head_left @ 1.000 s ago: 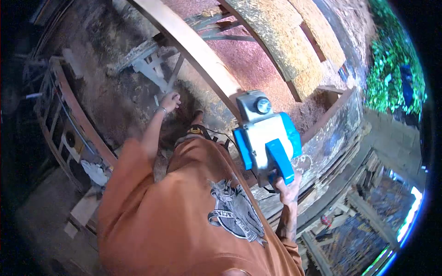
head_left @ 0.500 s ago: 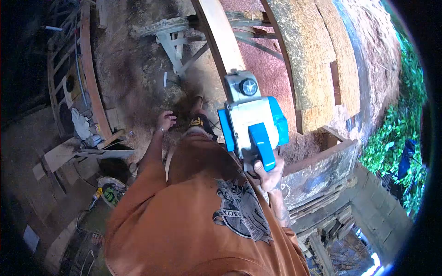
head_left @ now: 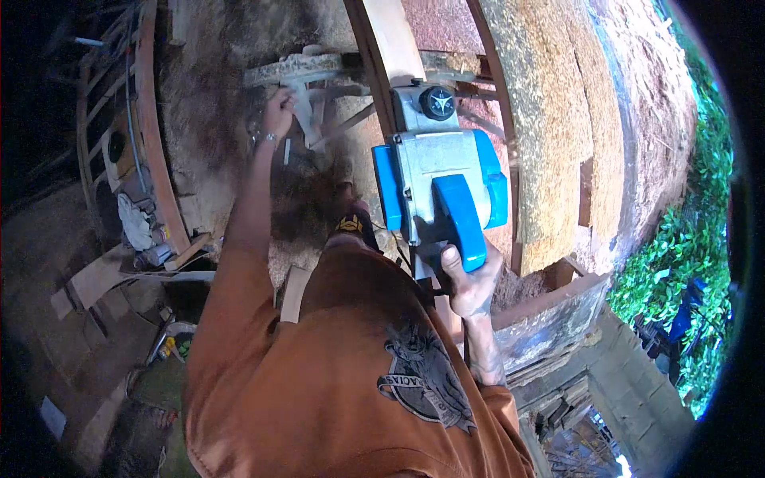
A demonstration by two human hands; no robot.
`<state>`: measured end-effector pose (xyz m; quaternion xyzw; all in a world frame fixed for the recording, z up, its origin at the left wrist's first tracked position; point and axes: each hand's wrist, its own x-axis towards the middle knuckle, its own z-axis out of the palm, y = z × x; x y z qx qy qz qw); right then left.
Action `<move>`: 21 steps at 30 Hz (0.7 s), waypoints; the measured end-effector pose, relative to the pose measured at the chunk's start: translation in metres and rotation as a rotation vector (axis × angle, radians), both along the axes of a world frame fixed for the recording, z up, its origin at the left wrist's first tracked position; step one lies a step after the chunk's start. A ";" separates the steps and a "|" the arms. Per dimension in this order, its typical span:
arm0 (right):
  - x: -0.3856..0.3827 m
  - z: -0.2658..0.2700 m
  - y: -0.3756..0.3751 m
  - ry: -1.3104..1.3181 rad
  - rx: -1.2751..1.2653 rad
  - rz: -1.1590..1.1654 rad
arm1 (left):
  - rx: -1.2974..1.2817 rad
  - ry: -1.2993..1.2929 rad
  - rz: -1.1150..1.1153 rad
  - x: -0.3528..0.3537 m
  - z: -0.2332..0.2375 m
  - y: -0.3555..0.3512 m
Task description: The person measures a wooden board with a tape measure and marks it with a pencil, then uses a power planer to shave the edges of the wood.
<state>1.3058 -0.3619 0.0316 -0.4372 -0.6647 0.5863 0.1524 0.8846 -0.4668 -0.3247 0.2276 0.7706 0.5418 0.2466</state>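
Observation:
My right hand [head_left: 476, 284] is wrapped round the blue rear handle of an electric planer [head_left: 434, 155], a silver-bodied tool with blue sides and a black front knob. The planer rests on a long wooden board [head_left: 392, 36] that runs away from me. My left hand [head_left: 279, 115] is stretched forward on the left, away from the planer, near the pale leg of a wooden trestle [head_left: 305, 115]. Its fingers look loosely bent and apart, with nothing visible in them. The planer's underside is hidden.
To the right lies a rough plank [head_left: 542, 127] strewn with shavings. A weathered wooden box side [head_left: 550, 323] stands at the lower right. On the left are a long reddish board [head_left: 155, 135] and a cluttered ledge. Sawdust covers the ground, and green leaves [head_left: 677, 231] show at far right.
My left hand has swung forward and up, from beside my leg to near the trestle. The planer, in my right hand, appears slightly farther forward along the board; the view has shifted too.

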 end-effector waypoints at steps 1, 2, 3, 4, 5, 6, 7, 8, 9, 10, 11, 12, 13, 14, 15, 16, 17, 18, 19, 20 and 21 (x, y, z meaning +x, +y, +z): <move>-0.013 0.001 0.007 -0.016 0.000 -0.001 | -0.020 0.076 -0.008 -0.019 0.012 0.019; -0.028 0.002 0.014 -0.030 -0.001 -0.003 | -0.039 0.152 -0.017 -0.037 0.017 0.035; -0.043 0.002 0.021 -0.044 -0.001 -0.004 | -0.061 0.190 -0.028 -0.054 0.010 0.049; -0.056 -0.002 0.028 -0.040 0.019 -0.007 | -0.084 0.230 -0.037 -0.070 0.004 0.062; -0.070 -0.006 0.036 -0.035 0.039 -0.010 | -0.107 0.270 -0.045 -0.088 -0.001 0.072; -0.084 -0.009 0.043 -0.032 0.057 -0.011 | -0.183 0.416 -0.088 -0.100 0.000 0.079; -0.099 -0.009 0.050 -0.029 0.053 -0.024 | -0.258 0.561 -0.131 -0.110 0.000 0.086; -0.116 -0.009 0.058 -0.025 0.051 -0.036 | -0.331 0.707 -0.173 -0.123 0.001 0.095; -0.132 -0.008 0.066 -0.021 0.049 -0.049 | -0.396 0.567 -0.162 -0.132 -0.014 0.103; -0.146 -0.008 0.073 -0.030 0.050 -0.040 | -0.431 0.514 -0.184 -0.140 -0.036 0.106; -0.159 -0.006 0.080 -0.042 0.049 -0.031 | -0.468 0.458 -0.209 -0.147 -0.061 0.108; -0.172 -0.005 0.088 -0.052 0.051 -0.020 | -0.502 0.403 -0.230 -0.154 -0.079 0.112; -0.187 -0.004 0.095 -0.062 0.065 -0.021 | -0.569 0.473 -0.201 -0.152 -0.087 0.115; -0.203 -0.001 0.102 -0.071 0.079 -0.021 | -0.636 0.542 -0.173 -0.144 -0.095 0.115; -0.219 -0.001 0.110 -0.079 0.096 -0.020 | -0.702 0.612 -0.139 -0.137 -0.095 0.118; -0.233 -0.002 0.119 -0.071 0.087 -0.028 | -0.722 0.601 -0.091 -0.135 -0.096 0.123; -0.248 -0.004 0.127 -0.065 0.074 -0.038 | -0.745 0.590 -0.046 -0.131 -0.097 0.126; -0.263 -0.006 0.135 -0.062 0.058 -0.050 | -0.770 0.576 -0.006 -0.127 -0.094 0.129; -0.280 -0.003 0.142 -0.072 0.042 -0.055 | -0.727 0.586 0.003 -0.123 -0.093 0.130; -0.292 -0.005 0.150 -0.075 0.052 -0.046 | -0.684 0.598 0.013 -0.121 -0.090 0.129; -0.305 -0.007 0.158 -0.075 0.062 -0.039 | -0.642 0.614 0.024 -0.122 -0.088 0.129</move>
